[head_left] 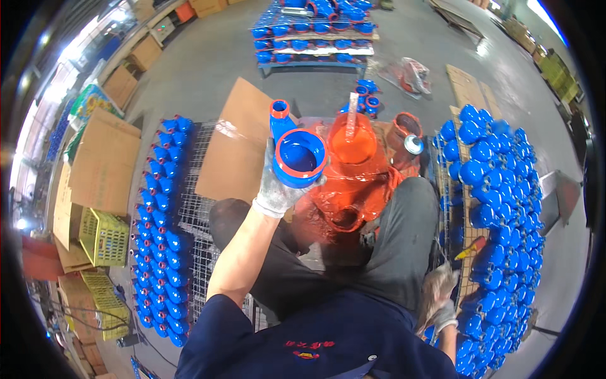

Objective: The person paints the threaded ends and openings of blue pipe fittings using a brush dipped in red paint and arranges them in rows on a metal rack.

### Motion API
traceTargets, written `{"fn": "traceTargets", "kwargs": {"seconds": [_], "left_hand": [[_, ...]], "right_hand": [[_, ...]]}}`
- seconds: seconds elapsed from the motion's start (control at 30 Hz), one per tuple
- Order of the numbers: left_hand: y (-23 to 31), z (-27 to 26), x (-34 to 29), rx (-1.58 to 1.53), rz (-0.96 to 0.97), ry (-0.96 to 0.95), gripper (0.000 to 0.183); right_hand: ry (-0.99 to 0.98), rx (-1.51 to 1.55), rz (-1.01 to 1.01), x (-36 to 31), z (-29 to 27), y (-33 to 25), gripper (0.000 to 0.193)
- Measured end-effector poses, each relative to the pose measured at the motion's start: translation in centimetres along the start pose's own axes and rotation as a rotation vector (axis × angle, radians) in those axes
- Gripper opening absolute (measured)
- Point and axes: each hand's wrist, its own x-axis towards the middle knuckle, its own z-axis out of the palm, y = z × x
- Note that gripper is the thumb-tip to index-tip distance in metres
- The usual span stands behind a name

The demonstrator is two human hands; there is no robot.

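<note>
– Where is the blue housing (297, 155)?

– Up in front of the lap, in the left hand (276, 189); its gloved fingers are clamped round the outside of the wide cup, from the left and below

– How do you expect it to handle?

– Stiff, surely, and probably heavy for its bulk, since it looks like cast metal. The glossy coat could be slippery. I doubt it's fragile, though the finish might mark

– Best place to take hold?

– The cup's blue outer wall, or the narrow neck (282, 129) beyond it. I'd keep off the red rim (300, 175): it may be wet, I can't tell

– And the right hand (439, 294)?

– Low on the right, beside the rows of blue parts (499, 177). It's blurred, so I can't tell whether its fingers are apart, together or on something

– Anything else hidden?

– The housing's underside, most of the left palm, and the bottom of the orange-red tub (346, 148), where a flat stick (351, 114) pokes up
</note>
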Motion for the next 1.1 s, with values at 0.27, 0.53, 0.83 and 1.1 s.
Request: {"fn": "traceTargets", "kwargs": {"seconds": [0.27,0.53,0.83,1.1], "left_hand": [[6.5,2.4,-6.2,0.133,0.317,0.079,0.069],[11.2,-6.7,-23.2,0.416,0.641,0.378,0.073],[17.0,-30.0,-27.5,0.840,0.544,1.421,0.085],[25.4,-35.3,-22.1,1.474,-0.354,2.333,0.114]], "right_hand": [[0.176,0.055,-0.122,7.8,5.2,-3.9,0.036],[0.336,0.129,-0.459,13.2,-4.5,-20.8,0.037],[0.392,0.043,-0.407,18.5,-5.4,-29.5,0.038],[0.406,0.000,-0.209,20.2,-4.3,-28.1,0.038]]}}
